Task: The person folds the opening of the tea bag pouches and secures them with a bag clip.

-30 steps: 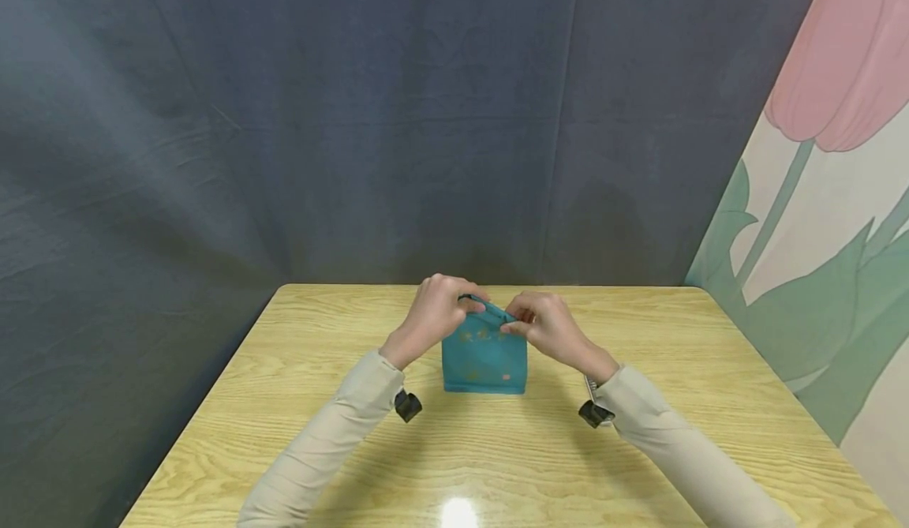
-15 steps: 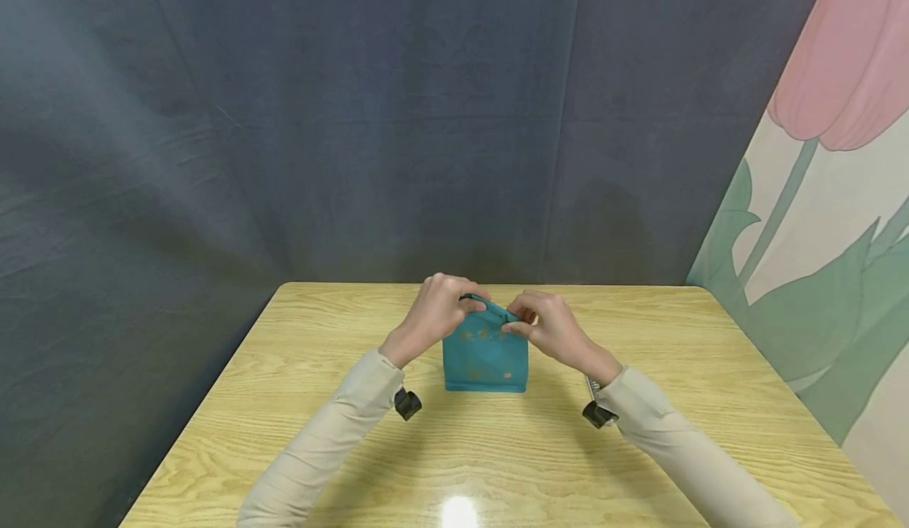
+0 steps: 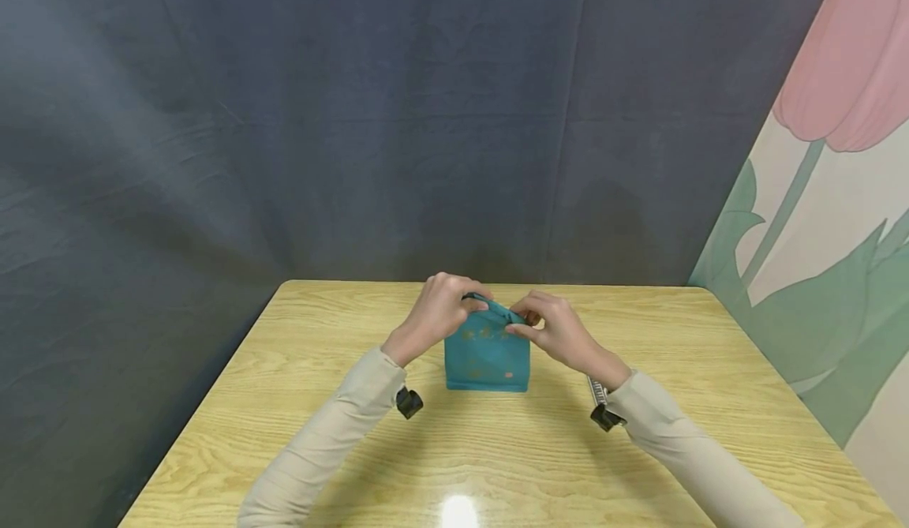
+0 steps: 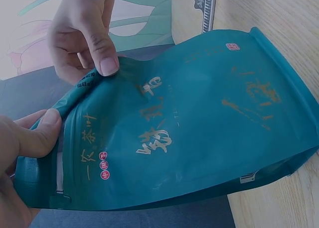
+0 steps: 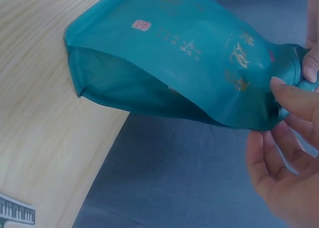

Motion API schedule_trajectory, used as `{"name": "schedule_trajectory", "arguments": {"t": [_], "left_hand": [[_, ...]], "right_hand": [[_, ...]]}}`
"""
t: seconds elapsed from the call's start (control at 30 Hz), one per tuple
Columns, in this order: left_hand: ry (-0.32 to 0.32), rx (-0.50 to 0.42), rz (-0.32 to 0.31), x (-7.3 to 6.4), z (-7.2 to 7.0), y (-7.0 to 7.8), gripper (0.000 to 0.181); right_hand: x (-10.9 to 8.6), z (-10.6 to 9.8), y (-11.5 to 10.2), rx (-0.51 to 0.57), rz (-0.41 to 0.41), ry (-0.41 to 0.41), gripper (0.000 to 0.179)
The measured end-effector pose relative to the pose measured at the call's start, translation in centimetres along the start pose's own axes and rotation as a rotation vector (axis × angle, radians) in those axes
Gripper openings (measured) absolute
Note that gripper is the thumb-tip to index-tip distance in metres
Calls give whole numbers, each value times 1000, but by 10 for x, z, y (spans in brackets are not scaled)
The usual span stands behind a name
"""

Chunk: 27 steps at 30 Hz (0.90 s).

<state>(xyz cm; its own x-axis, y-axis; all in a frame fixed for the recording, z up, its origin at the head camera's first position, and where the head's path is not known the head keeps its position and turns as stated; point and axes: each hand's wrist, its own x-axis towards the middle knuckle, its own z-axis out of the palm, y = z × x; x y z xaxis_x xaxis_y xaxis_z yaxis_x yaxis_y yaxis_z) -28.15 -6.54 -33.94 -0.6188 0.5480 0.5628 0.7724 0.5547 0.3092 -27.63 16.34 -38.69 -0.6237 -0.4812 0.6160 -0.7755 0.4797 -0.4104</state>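
A teal tea pouch (image 3: 486, 358) with gold lettering stands upright on the wooden table, its top strip creased between the two hands. At the pouch's top left, my left hand (image 3: 440, 307) pinches the strip; in the left wrist view the thumb lies over the strip beside a narrow slit along the pouch's zip line. My right hand (image 3: 557, 331) pinches the top right corner, thumb in front and fingers behind. From the right wrist view, the folded side gusset of the pouch (image 5: 149, 83) shows. The pouch's back is hidden.
A flat white item with a piano-key print (image 3: 598, 390) lies on the table (image 3: 341, 425), partly under the right wrist. Dark cloth (image 3: 426, 117) hangs behind the table, and a tulip mural (image 3: 817, 275) covers the right wall. Each wrist carries a small black camera.
The right hand and wrist have shifted slightly right, uncovering more of the piano-key item. Both hands keep their hold on the pouch, which otherwise looks nearly the same.
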Motion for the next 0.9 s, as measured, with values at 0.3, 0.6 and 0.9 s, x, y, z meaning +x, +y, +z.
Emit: {"name": "schedule_trajectory", "arguments": {"t": [0.3,0.6,0.9], "left_hand": [[-2,-6,-6,0,1,0,10],[-3,-6,5,1,0,0,10],[-4,-6,5,1,1,-1,10]], "right_hand": [[-7,-4,4,-18,28,-15,21],[-13,-5,10,-28,42,-21,21],[-18,-5,13,-49,53,-28,20]]}}
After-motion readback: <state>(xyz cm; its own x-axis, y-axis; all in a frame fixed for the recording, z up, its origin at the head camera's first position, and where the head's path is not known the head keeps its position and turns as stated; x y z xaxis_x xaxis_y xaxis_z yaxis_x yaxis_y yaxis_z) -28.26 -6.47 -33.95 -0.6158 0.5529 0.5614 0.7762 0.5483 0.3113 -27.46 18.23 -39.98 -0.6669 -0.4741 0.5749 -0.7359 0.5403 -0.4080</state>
